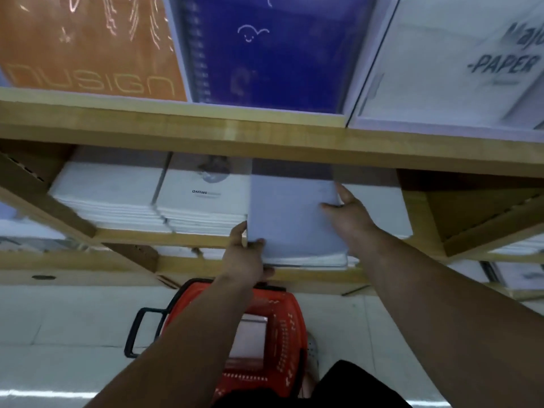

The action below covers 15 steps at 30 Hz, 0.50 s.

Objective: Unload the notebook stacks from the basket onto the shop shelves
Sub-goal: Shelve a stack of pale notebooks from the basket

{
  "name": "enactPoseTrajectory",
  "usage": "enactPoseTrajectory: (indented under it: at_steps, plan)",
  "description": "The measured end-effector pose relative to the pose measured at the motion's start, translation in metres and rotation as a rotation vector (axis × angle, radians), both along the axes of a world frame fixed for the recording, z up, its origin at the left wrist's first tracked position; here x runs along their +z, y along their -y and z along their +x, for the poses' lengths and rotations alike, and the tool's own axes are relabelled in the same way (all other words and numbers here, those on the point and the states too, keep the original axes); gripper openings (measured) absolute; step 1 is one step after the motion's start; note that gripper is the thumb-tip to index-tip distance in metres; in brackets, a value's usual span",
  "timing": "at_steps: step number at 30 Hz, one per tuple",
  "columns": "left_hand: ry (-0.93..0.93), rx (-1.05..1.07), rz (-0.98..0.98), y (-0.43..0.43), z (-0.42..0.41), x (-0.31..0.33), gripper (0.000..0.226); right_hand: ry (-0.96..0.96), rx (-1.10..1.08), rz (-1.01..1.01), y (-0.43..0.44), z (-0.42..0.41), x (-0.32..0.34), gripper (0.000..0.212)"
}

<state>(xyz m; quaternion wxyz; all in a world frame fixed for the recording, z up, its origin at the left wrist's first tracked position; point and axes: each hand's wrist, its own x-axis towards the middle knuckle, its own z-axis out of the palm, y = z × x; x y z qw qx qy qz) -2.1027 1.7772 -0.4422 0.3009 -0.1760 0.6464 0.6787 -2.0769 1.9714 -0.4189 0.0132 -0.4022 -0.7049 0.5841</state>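
Observation:
A pale lilac notebook stack (291,219) lies half inside the middle wooden shelf (188,240), its front end sticking out past the shelf edge. My left hand (245,257) grips the stack's near left corner, thumb on top and fingers underneath. My right hand (348,212) lies flat on the stack's right side with fingers straight, pointing into the shelf. Below, on the floor, stands the red shopping basket (282,325) with a black handle; white notebooks (251,334) show inside it between my forearms.
Two white notebook stacks (203,207) fill the shelf left of the lilac one; another pale stack (379,207) sits to its right. The upper shelf board (235,134) carries orange, blue and white display notebooks. Lower shelves hold more white stacks. Pale tiled floor surrounds the basket.

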Motion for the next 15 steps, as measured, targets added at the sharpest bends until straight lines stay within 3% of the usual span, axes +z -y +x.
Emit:
enactPoseTrajectory:
  at_steps: [5,7,11,15]
  plan:
    - [0.009,0.036,0.068,0.006,0.02,-0.001,0.057,0.028,-0.018,0.073,0.016,0.04,-0.006,0.072]
    - [-0.051,0.023,0.075,0.011,0.036,-0.009,0.052,0.001,-0.024,0.013,0.029,0.069,-0.014,0.071]
    - [-0.114,0.044,0.102,0.009,0.052,-0.013,0.046,-0.097,-0.117,-0.132,0.05,0.095,-0.031,0.06]
    - [-0.072,0.137,0.163,-0.008,0.026,-0.005,0.052,-0.145,-0.164,-0.05,0.044,0.074,-0.033,0.047]
